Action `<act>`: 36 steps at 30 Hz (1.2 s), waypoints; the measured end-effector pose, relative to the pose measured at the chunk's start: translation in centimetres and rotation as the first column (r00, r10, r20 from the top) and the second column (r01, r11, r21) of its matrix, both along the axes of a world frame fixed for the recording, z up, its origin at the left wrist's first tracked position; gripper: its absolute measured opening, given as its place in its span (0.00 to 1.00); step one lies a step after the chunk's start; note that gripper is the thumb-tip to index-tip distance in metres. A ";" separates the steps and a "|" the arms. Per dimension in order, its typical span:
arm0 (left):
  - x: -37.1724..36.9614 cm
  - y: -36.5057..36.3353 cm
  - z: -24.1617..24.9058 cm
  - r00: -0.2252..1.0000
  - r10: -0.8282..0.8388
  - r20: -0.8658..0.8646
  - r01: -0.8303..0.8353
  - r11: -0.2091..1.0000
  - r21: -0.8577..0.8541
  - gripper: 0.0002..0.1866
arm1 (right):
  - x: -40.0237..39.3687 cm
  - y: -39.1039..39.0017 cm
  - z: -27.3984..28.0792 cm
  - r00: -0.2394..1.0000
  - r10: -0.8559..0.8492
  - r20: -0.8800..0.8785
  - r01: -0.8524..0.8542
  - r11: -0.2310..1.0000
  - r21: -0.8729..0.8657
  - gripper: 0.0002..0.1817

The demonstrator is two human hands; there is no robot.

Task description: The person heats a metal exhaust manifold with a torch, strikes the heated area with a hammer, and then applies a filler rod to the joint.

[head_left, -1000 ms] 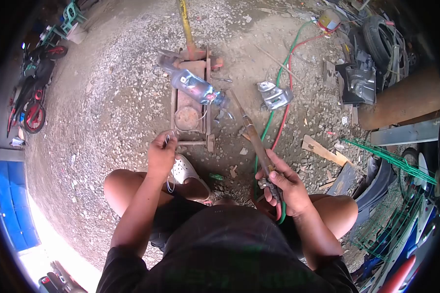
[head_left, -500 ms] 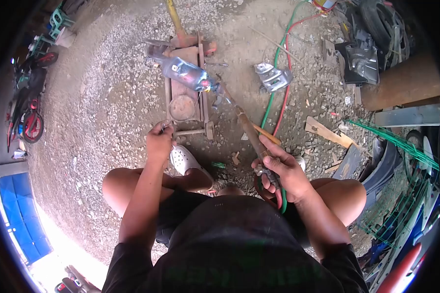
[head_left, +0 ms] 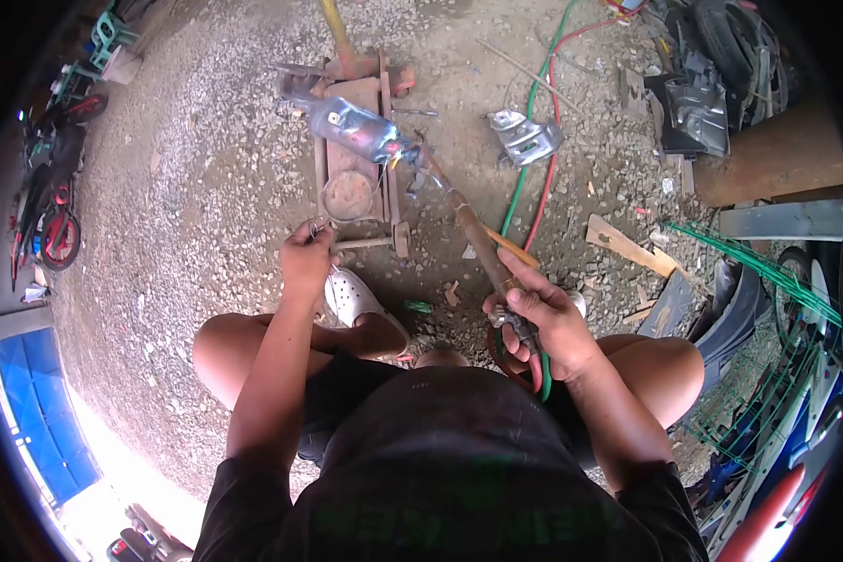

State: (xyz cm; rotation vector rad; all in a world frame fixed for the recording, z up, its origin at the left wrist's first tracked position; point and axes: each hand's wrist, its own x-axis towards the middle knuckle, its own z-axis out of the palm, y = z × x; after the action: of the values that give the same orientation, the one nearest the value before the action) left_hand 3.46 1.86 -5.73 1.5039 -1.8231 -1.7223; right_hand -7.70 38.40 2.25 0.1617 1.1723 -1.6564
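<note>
My right hand [head_left: 548,314] is closed around a gas torch [head_left: 513,323], its valves showing at the palm and its red and green hoses trailing below. A long rusty pipe [head_left: 478,234] runs from beside my fingers up to a silvery exhaust canister [head_left: 356,129], which rests on a rusty floor jack [head_left: 354,86]. Beside the pipe an orange-brown rod [head_left: 512,247] sticks out near my index finger. My left hand [head_left: 306,258] is pinched at the near end of the jack, close to its round saddle plate [head_left: 347,195]; a thin, shiny wire shows at the fingertips.
A bent metal heat shield [head_left: 525,138] lies on the gravel by the green hose [head_left: 534,103] and red hose [head_left: 554,122]. Wood scraps [head_left: 628,248], green wire mesh [head_left: 768,276] and a large rusty cylinder [head_left: 773,155] stand to the right. Motorbikes [head_left: 61,225] are at the left.
My left hand has risen slightly toward the jack's saddle plate. The right hand and torch stay nearly in place; the view has shifted a little.
</note>
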 end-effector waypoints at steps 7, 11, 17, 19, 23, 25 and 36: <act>0.0 0.3 0.1 1.000 -0.012 -0.015 0.012 1.000 0.011 0.14 | 0.0 0.0 0.1 1.000 0.009 -0.008 -0.009 1.000 0.004 0.40; 0.1 -0.1 -0.5 1.000 -0.007 -0.030 0.008 1.000 0.011 0.14 | 0.0 0.1 0.0 1.000 0.006 -0.009 -0.006 1.000 0.007 0.40; -0.2 0.2 -0.1 0.999 -0.031 0.038 0.031 0.999 0.009 0.14 | 0.0 0.1 0.1 1.000 0.007 -0.017 -0.007 1.000 0.012 0.40; -0.1 0.0 -0.4 1.000 -0.023 0.012 0.022 1.000 0.021 0.13 | -0.1 0.1 0.1 1.000 0.013 -0.012 -0.013 1.000 0.013 0.40; -0.1 -0.2 -0.8 1.000 -0.014 -0.009 0.015 1.000 0.019 0.15 | -0.2 0.0 0.3 1.000 0.018 -0.006 -0.018 1.000 0.007 0.40; -0.1 -0.3 -0.7 1.000 -0.024 -0.011 0.024 1.000 0.014 0.15 | -0.2 0.1 0.2 1.000 0.022 -0.006 -0.022 1.000 0.008 0.40; -0.2 0.1 -0.3 1.000 -0.024 -0.009 0.024 1.000 -0.009 0.14 | 0.2 -0.1 0.3 1.000 -0.006 -0.004 0.006 1.000 0.012 0.40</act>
State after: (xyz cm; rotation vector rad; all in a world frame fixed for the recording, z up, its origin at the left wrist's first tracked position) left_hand 3.25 1.97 -6.00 1.4751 -1.8489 -1.7268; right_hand -7.54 38.30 2.51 0.1701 1.1855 -1.6562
